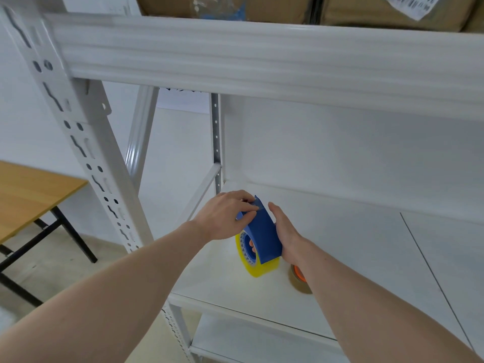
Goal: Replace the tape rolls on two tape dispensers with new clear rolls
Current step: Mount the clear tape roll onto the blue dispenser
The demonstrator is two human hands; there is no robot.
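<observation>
A blue tape dispenser (262, 231) with a yellowish clear tape roll (258, 268) mounted on it is held over the white shelf board (353, 244). My right hand (285, 229) grips the dispenser from its right side, with fingertips showing through the roll's hub. My left hand (225, 216) pinches the dispenser's front end near the cutter, where the tape's end lies. A brownish tape roll with an orange core (298, 279) lies flat on the shelf, partly hidden behind my right wrist.
A white metal rack surrounds the work: a slotted upright (86, 142) at left and a thick beam (262, 58) overhead. Cardboard boxes (366, 9) sit on the upper shelf. A wooden table with black legs (28, 200) stands at left.
</observation>
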